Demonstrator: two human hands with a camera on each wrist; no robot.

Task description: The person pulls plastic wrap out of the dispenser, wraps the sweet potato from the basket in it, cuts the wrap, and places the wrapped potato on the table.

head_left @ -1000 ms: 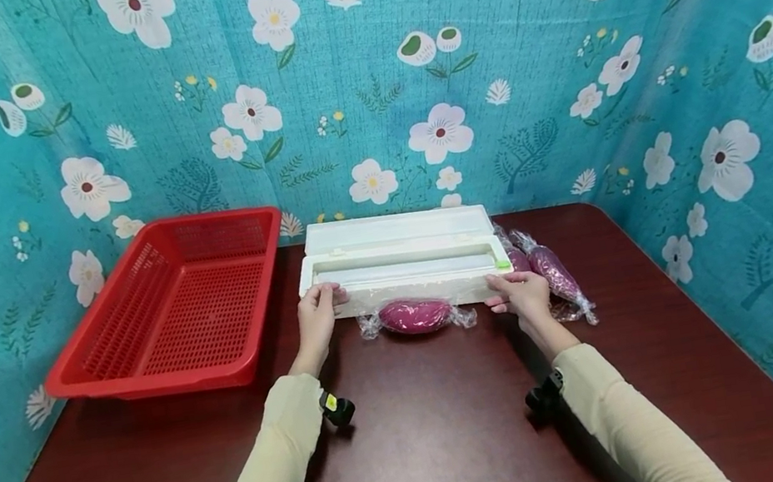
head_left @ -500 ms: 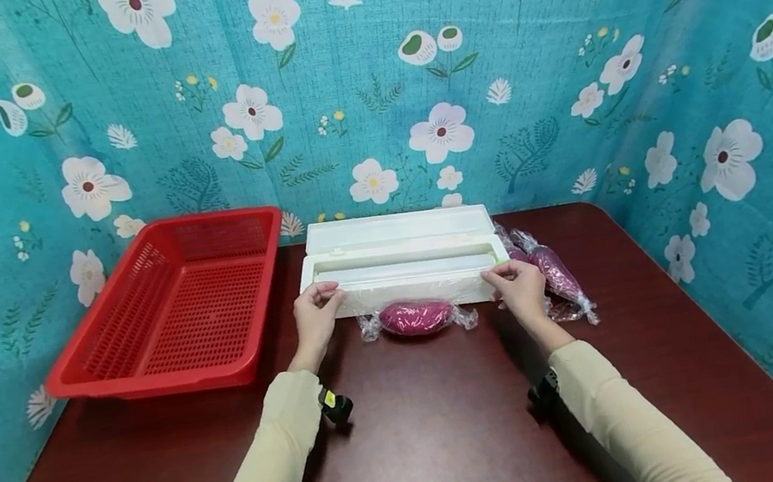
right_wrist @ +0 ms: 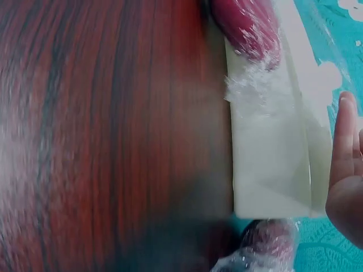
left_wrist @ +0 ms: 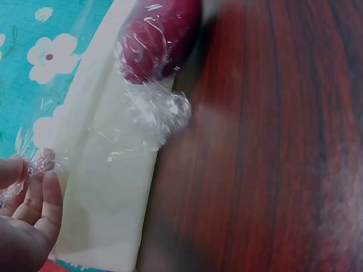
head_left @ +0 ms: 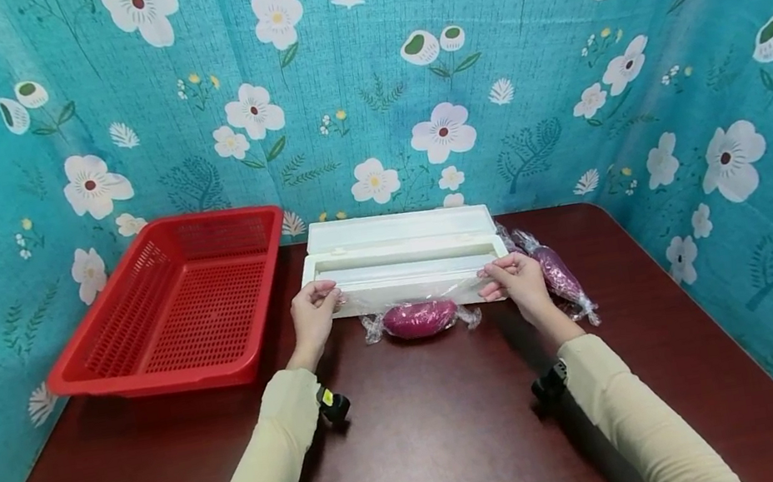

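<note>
A white cling film dispenser box stands with its lid up at the back of the table, a roll of film inside. My left hand pinches the clear cling film near the box's left front corner. At the right front corner my right hand holds the film between thumb and index finger, the other fingers spread. Against the box front lies a purple-red oval thing, like a sweet potato, wrapped in film with twisted ends. In the right wrist view the right thumb is out of frame.
An empty red plastic basket stands at the left of the dark wooden table. Right of the box lie more film-wrapped purple things, partly behind the right hand. A flowered blue cloth hangs close behind.
The right hand has shifted slightly inward over the box's corner, covering the green piece there, and its lower fingers have spread. The left hand has moved slightly up and left.
</note>
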